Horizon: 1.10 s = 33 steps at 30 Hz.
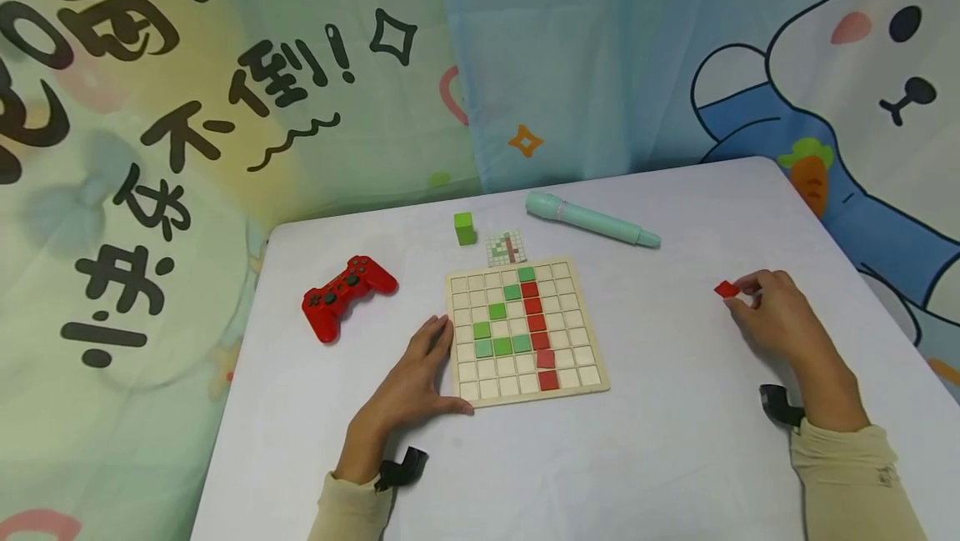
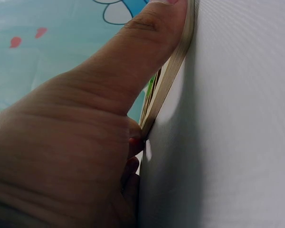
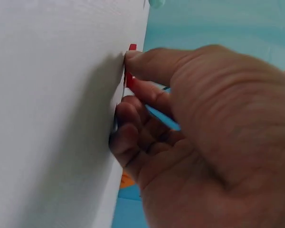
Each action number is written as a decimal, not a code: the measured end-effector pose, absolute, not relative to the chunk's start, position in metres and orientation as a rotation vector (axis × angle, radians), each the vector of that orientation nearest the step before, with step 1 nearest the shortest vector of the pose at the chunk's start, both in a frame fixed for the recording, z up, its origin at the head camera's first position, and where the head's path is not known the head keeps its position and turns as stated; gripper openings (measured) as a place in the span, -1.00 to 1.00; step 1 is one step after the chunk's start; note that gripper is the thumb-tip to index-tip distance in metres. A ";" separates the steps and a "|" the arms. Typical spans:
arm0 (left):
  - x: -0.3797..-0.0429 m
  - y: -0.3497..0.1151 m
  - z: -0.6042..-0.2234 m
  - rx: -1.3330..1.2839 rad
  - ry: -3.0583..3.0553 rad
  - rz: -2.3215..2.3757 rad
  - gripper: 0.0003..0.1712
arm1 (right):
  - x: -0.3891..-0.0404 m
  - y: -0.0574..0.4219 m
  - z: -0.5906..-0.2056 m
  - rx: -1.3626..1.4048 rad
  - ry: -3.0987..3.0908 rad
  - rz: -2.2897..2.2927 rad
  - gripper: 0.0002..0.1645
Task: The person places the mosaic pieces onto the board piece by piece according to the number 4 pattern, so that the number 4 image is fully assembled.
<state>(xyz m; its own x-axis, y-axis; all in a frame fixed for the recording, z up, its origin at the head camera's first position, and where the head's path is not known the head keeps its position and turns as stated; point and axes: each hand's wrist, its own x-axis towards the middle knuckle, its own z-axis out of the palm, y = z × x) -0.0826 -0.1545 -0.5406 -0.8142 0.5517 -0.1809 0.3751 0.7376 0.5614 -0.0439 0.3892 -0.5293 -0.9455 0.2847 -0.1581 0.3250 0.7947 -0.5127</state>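
Note:
A square wooden grid board (image 1: 542, 394) lies on the white table, with several green tiles (image 1: 502, 346) in its cells and a column of red tiles (image 1: 536, 323). One red tile low in that column sits slightly crooked. Against the board's lower-left corner rests my left hand (image 1: 408, 383), fingers along the left side and thumb at the near edge; the left wrist view shows the thumb (image 2: 147, 33) on the board's side. Well to the right, my right hand (image 1: 787, 320) pinches a red tile (image 1: 725, 289) between thumb and fingertips, close to the tabletop.
Touching or nearly touching the board's far edge is a small pattern card (image 1: 498, 249). Behind it stands a green block (image 1: 465, 229). A red game controller (image 1: 345, 295) lies to the left; a mint-green pen-like stick (image 1: 592, 220) lies at the back. Printed curtains (image 1: 585, 66) hang behind the table.

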 end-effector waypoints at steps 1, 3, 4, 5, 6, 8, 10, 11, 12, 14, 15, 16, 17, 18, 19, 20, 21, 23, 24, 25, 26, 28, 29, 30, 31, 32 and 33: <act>-0.082 -0.155 -0.540 0.715 2.602 0.737 0.58 | -0.045 0.386 -0.527 0.481 2.911 -0.846 -0.48; -0.082 -0.155 -0.540 0.719 2.606 0.748 0.58 | -0.047 0.378 -0.521 0.435 2.913 -0.843 -0.48; -0.082 -0.155 -0.540 0.724 2.608 0.754 0.58 | -0.049 0.373 -0.518 0.408 2.908 -0.841 -0.48; -0.082 -0.155 -0.540 0.723 2.607 0.754 0.58 | -0.051 0.366 -0.514 0.367 2.903 -0.844 -0.48; -0.082 -0.155 -0.540 0.722 2.607 0.753 0.58 | -0.053 0.359 -0.510 0.322 2.894 -0.842 -0.49; -0.083 -0.155 -0.541 0.727 2.605 0.752 0.58 | -0.057 0.342 -0.502 0.181 2.907 -0.850 -0.53; -0.083 -0.155 -0.541 0.726 2.603 0.744 0.58 | -0.059 0.321 -0.496 0.009 2.923 -0.854 -0.59; -0.084 -0.156 -0.541 0.724 2.600 0.737 0.58 | -0.060 0.311 -0.493 -0.091 2.934 -0.859 -0.62; -0.084 -0.156 -0.541 0.727 2.601 0.741 0.58 | -0.062 0.300 -0.491 -0.183 2.940 -0.857 -0.65; -0.084 -0.156 -0.541 0.732 2.602 0.743 0.58 | -0.064 0.281 -0.490 -0.343 2.924 -0.866 -0.72; -0.084 -0.156 -0.540 0.732 2.603 0.746 0.57 | -0.065 0.272 -0.490 -0.401 2.896 -0.876 -0.75; -0.084 -0.156 -0.540 0.736 2.605 0.755 0.57 | -0.066 0.263 -0.490 -0.454 2.868 -0.884 -0.77; -0.084 -0.156 -0.540 0.735 2.604 0.753 0.57 | -0.067 0.256 -0.492 -0.498 2.840 -0.892 -0.78; -0.084 -0.156 -0.540 0.739 2.606 0.761 0.57 | -0.069 0.248 -0.493 -0.527 2.804 -0.898 -0.79; -0.084 -0.156 -0.540 0.739 2.605 0.754 0.57 | -0.070 0.241 -0.495 -0.557 2.769 -0.908 -0.80; -0.084 -0.156 -0.541 0.740 2.603 0.754 0.57 | -0.071 0.235 -0.497 -0.586 2.739 -0.919 -0.81; -0.084 -0.156 -0.541 0.739 2.601 0.753 0.57 | -0.072 0.230 -0.499 -0.601 2.713 -0.925 -0.82; -0.083 -0.156 -0.541 0.737 2.597 0.744 0.58 | -0.074 0.220 -0.502 -0.632 2.677 -0.926 -0.86; -0.084 -0.156 -0.542 0.737 2.597 0.744 0.58 | -0.074 0.217 -0.503 -0.642 2.660 -0.925 -0.87; -0.084 -0.156 -0.542 0.739 2.599 0.742 0.58 | -0.075 0.214 -0.503 -0.652 2.651 -0.923 -0.88; -0.084 -0.156 -0.542 0.744 2.602 0.750 0.58 | -0.075 0.212 -0.503 -0.654 2.647 -0.918 -0.88; -0.084 -0.156 -0.542 0.756 2.612 0.751 0.57 | -0.077 0.208 -0.504 -0.667 2.639 -0.906 -0.89; -0.084 -0.157 -0.542 0.763 2.616 0.755 0.57 | -0.077 0.207 -0.503 -0.674 2.633 -0.904 -0.89; -0.084 -0.157 -0.542 0.771 2.620 0.758 0.57 | -0.077 0.207 -0.503 -0.677 2.630 -0.901 -0.89; -0.084 -0.157 -0.542 0.780 2.624 0.763 0.56 | -0.078 0.206 -0.503 -0.681 2.630 -0.898 -0.89; -0.084 -0.158 -0.542 0.784 2.624 0.763 0.56 | -0.078 0.205 -0.504 -0.682 2.628 -0.895 -0.89; -0.084 -0.158 -0.542 0.788 2.623 0.763 0.56 | -0.078 0.205 -0.504 -0.682 2.626 -0.893 -0.89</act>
<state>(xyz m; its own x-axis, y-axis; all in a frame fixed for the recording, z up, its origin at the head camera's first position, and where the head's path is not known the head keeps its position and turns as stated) -0.0840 -0.1580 -0.5423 -0.8056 0.5790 -0.1256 0.4213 0.7088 0.5658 -0.0779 0.2050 -0.5037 -0.8478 -0.5183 -0.1121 -0.3426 0.6968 -0.6301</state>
